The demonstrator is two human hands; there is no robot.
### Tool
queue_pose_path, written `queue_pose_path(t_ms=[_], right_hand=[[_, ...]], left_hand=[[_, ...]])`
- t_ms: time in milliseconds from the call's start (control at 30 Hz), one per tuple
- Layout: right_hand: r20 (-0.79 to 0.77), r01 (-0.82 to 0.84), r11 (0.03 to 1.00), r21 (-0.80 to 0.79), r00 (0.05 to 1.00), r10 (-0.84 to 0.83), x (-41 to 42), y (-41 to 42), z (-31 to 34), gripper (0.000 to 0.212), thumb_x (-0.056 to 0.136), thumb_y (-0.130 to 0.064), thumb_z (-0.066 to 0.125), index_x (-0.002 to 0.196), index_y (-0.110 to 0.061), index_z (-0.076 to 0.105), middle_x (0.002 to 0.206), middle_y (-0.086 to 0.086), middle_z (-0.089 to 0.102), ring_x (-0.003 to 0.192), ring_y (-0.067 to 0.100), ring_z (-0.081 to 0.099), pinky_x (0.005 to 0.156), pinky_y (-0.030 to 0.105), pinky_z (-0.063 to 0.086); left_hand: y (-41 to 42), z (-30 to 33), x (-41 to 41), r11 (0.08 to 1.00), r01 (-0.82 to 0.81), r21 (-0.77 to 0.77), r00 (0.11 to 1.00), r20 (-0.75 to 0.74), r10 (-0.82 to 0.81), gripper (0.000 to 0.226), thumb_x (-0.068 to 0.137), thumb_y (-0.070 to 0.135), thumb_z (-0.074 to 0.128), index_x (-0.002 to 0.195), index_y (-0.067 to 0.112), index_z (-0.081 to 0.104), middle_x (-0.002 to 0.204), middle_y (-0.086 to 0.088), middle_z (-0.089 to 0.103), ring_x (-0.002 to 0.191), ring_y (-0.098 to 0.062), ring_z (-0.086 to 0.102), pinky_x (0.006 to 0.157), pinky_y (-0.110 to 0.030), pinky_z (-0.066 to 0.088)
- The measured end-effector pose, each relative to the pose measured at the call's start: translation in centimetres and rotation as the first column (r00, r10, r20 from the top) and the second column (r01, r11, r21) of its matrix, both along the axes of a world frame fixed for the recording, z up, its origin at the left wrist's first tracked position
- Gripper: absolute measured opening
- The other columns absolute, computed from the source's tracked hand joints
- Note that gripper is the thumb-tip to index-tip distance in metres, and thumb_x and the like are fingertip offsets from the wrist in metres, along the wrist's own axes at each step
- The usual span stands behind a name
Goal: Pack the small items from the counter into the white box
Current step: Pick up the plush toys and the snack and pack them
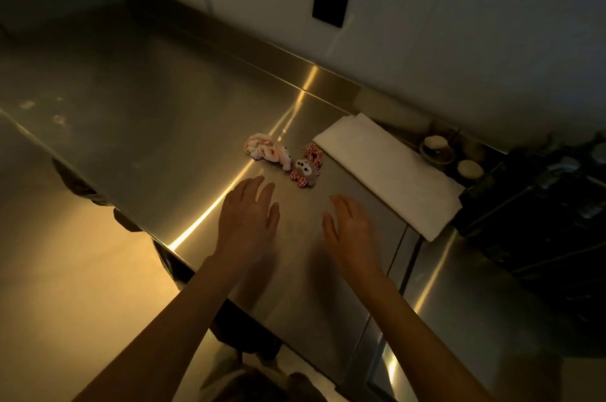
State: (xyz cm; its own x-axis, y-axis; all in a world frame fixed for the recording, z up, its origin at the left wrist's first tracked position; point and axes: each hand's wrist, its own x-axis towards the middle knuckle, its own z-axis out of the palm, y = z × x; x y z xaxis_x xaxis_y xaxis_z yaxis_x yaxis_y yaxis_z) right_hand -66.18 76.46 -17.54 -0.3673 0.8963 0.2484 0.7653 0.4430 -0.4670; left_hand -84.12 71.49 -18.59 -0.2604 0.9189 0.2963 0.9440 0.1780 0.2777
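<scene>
the flat white rectangular box [390,172], matte with soft edges, lies slantwise on the brushed stainless-steel worktop [147,113] at about 2 o'clock from the hands, its far end near the raised back lip. just beside its left long edge sit a small grey plush toy with red checked limbs [306,169] and, at its 10 o'clock, a crumpled pink-and-white soft toy [269,150]. the left hand [247,218] and right hand [352,231] hover at 6 o'clock of the toys, fingers [267,193] released and spread, holding nothing, with bare steel between them.

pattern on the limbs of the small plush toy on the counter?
Red-and-white check on the plush toy, grey face; seen in the head view.
</scene>
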Motion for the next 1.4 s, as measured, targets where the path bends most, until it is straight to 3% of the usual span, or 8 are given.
queue_pose_path(t_ms=[133,400,633,767,867,1067,1300,1400], right_hand=[[0.022,0.078,0.995,-0.055,0.997,-0.077,-2.5,2.3,-1.4,0.045,0.092,-0.032,0.039,0.123,-0.004,0.056,0.121,0.017,0.058,0.111,0.031,0.054,0.097,0.039,0.041],[0.054,0.248,0.953,-0.173,0.969,-0.243,-9.3,7.3,-3.5,0.034,0.093,-0.022,0.051,0.124,-0.007,0.053,0.122,0.013,0.054,0.110,0.028,0.049,0.094,0.035,0.039],[0.058,0.329,0.930,-0.163,0.944,-0.324,-12.5,9.9,-5.2,0.045,0.094,-0.028,0.049,0.137,-0.014,0.044,0.142,0.010,0.043,0.128,0.026,0.038,0.106,0.034,0.029],[0.124,0.353,0.921,-0.166,0.934,-0.336,-13.2,11.0,-6.7,0.047,0.090,-0.030,0.056,0.133,-0.014,0.048,0.138,0.012,0.046,0.124,0.029,0.043,0.103,0.038,0.036],[0.138,0.381,0.910,-0.165,0.922,-0.361,-13.5,11.2,-7.2,0.052,0.084,-0.028,0.064,0.131,-0.009,0.050,0.132,0.018,0.051,0.117,0.037,0.049,0.099,0.043,0.040],[0.186,0.441,0.888,-0.130,0.890,-0.416,-13.8,12.0,-7.8,0.056,0.079,-0.025,0.072,0.125,0.001,0.055,0.131,0.026,0.051,0.126,0.042,0.043,0.103,0.049,0.035],[0.201,0.477,0.872,-0.110,0.870,-0.451,-13.8,12.0,-7.2,0.042,0.078,-0.026,0.071,0.115,-0.007,0.062,0.113,0.016,0.056,0.106,0.033,0.050,0.088,0.040,0.042],[0.170,0.480,0.871,-0.102,0.871,-0.461,-13.7,11.3,-7.2,0.043,0.077,-0.024,0.072,0.116,-0.011,0.062,0.111,0.013,0.056,0.101,0.031,0.052,0.085,0.040,0.045]], left_hand=[[3.6,-0.7,-3.0,0.994,0.109,-0.009,0.994,0.005,-0.109,0.046,0.088,0.033,0.037,0.118,0.007,0.060,0.121,-0.016,0.060,0.111,-0.035,0.055,0.091,-0.045,0.046],[11.1,-2.9,-9.5,0.932,0.361,-0.034,0.932,-0.007,-0.362,0.042,0.079,0.023,0.051,0.117,0.007,0.060,0.123,-0.017,0.057,0.114,-0.035,0.051,0.090,-0.043,0.042],[15.4,-5.3,-12.7,0.902,0.413,-0.125,0.909,-0.006,-0.417,0.048,0.083,0.029,0.055,0.125,0.006,0.055,0.129,-0.017,0.055,0.120,-0.036,0.048,0.095,-0.046,0.039],[17.0,-6.1,-13.4,0.872,0.462,-0.163,0.884,0.008,-0.467,0.050,0.081,0.035,0.052,0.122,0.008,0.057,0.130,-0.016,0.055,0.121,-0.037,0.048,0.097,-0.046,0.040],[17.9,-6.9,-13.8,0.843,0.501,-0.195,0.859,-0.006,-0.512,0.049,0.079,0.035,0.067,0.122,0.012,0.058,0.130,-0.013,0.056,0.122,-0.036,0.047,0.097,-0.045,0.036],[18.8,-7.3,-14.4,0.834,0.514,-0.199,0.854,0.029,-0.519,0.047,0.073,0.028,0.078,0.115,0.011,0.064,0.121,-0.011,0.062,0.115,-0.036,0.052,0.093,-0.043,0.036],[18.5,-7.6,-15.3,0.827,0.550,-0.113,0.835,0.039,-0.550,0.041,0.085,0.039,0.048,0.104,0.009,0.069,0.108,-0.010,0.068,0.104,-0.035,0.059,0.088,-0.042,0.045],[17.9,-8.1,-15.9,0.837,0.547,-0.007,0.836,0.050,-0.546,0.037,0.090,0.037,0.047,0.101,0.011,0.070,0.104,-0.008,0.069,0.102,-0.031,0.061,0.089,-0.039,0.043]])
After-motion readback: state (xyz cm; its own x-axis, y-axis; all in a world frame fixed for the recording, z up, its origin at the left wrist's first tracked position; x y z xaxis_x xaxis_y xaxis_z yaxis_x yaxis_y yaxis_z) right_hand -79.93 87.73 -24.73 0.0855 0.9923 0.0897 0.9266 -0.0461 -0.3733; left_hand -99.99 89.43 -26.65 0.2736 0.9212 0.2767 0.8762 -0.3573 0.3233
